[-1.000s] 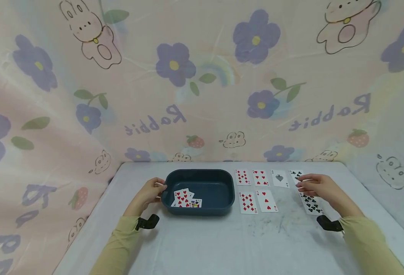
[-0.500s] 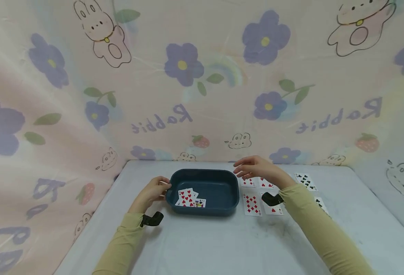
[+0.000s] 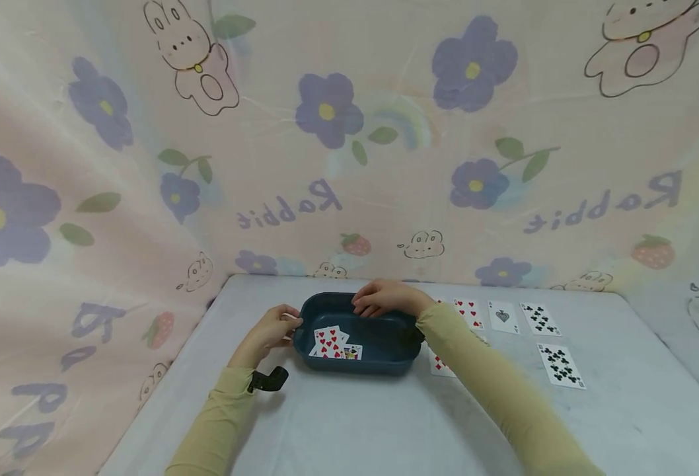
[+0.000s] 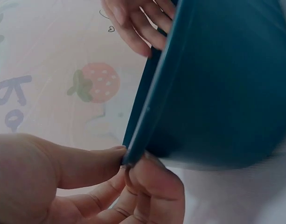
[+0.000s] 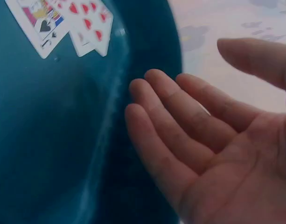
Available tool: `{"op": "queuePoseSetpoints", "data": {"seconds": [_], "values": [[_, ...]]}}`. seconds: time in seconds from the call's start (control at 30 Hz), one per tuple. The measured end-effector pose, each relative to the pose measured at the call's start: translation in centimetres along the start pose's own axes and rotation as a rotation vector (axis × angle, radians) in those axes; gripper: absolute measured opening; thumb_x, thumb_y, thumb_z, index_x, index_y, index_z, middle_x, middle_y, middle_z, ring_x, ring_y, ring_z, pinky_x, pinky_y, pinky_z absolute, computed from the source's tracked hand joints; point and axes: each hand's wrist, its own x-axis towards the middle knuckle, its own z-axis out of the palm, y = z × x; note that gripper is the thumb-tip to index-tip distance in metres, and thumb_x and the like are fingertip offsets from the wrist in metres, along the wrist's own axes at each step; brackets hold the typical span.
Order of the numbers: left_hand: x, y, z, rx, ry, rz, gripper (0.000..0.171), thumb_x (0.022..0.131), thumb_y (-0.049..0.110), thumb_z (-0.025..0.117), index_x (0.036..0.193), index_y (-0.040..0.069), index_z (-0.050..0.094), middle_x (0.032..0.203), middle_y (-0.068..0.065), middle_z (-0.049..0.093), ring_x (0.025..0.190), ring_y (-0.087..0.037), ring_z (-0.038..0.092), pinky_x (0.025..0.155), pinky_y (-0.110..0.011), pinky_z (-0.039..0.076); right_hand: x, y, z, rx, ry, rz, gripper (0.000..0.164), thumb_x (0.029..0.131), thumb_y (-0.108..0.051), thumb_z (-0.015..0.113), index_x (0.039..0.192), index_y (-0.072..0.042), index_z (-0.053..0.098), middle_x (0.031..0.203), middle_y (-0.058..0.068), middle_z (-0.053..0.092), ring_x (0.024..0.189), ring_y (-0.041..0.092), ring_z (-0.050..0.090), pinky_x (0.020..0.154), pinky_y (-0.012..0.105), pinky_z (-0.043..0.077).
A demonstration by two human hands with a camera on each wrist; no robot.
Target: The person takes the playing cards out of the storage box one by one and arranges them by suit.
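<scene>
Tray (image 3: 358, 365), a single dark blue one, stands on the desk (image 3: 349, 423) between your two grips. Your left grip (image 3: 266, 335) touches its left end: you pinch the rim, thumb on one side and bent fingers on the other. Your right grip (image 3: 388, 299) is over the tray's far side, right of its middle. The right wrist view shows your palm bare, four fingers loosely stretched and the thumb well apart from them, with hold of nothing. You cannot tell from these views whether those fingertips touch the tray.

Inside the tray, toward its near left corner, you have at least three playing cards: one hearts card (image 3: 328, 341), one face card of spades (image 3: 353, 352) just beside it on the right, and at least one mostly hidden card (image 3: 346, 337) beneath the hearts. They lie between your grips, apart from both.

Right of the tray you can count six cards on the desk: two clubs cards (image 3: 561, 365), one ace of spades (image 3: 503, 317), one second hearts card (image 3: 467, 313) and two red cards (image 3: 441, 365) partly covered by your right sleeve (image 3: 504, 396). A white sliver (image 3: 481, 338) beside that sleeve is too small to name.
</scene>
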Motion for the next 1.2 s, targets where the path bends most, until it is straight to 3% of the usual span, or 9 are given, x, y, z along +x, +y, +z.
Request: {"op": "queuePoseSetpoints", "data": {"seconds": [0.33, 0.63, 0.97, 1.2], "values": [[-0.3, -0.1, 0.0, -0.017, 0.013, -0.001, 0.022, 0.096, 0.008, 0.056, 0.115, -0.001, 0.051, 0.099, -0.021, 0.056, 0.075, -0.025, 0.055, 0.061, -0.031, 0.051, 3.0, -0.1, 2.0, -0.043, -0.143, 0.083, 0.048, 0.096, -0.019, 0.056, 0.138, 0.002, 0.044, 0.131, 0.015, 0.052, 0.12, 0.034, 0.052, 0.097, 0.043, 0.043], [-0.1, -0.3, 0.2, -0.025, 0.018, -0.002, 0.022, 0.096, 0.011, 0.057, 0.115, 0.001, 0.051, 0.095, -0.018, 0.056, 0.073, -0.023, 0.054, 0.059, -0.03, 0.05, 4.8, 0.6, 3.2, -0.039, -0.179, 0.077, 0.041, 0.093, 0.003, 0.048, 0.133, 0.003, 0.048, 0.129, 0.019, 0.052, 0.119, 0.03, 0.049, 0.096, 0.041, 0.043], [0.2, 0.2, 0.1, -0.013, 0.013, 0.007, 0.021, 0.097, 0.01, 0.055, 0.115, 0.001, 0.051, 0.091, -0.017, 0.055, 0.068, -0.02, 0.052, 0.056, -0.029, 0.048, 4.9, 0.7, 3.5, -0.093, -0.165, 0.046, 0.036, 0.092, 0.003, 0.052, 0.128, 0.004, 0.052, 0.116, 0.017, 0.061, 0.107, 0.027, 0.056, 0.091, 0.038, 0.047], [-0.1, -0.1, 0.2, -0.016, 0.019, -0.022, 0.02, 0.097, 0.01, 0.056, 0.115, 0.002, 0.051, 0.088, -0.012, 0.055, 0.07, -0.021, 0.053, 0.059, -0.029, 0.05, 4.5, 0.9, 3.8, -0.169, -0.186, 0.066, 0.036, 0.094, -0.006, 0.058, 0.128, 0.001, 0.055, 0.122, 0.012, 0.057, 0.104, 0.024, 0.057, 0.092, 0.037, 0.047]]}}
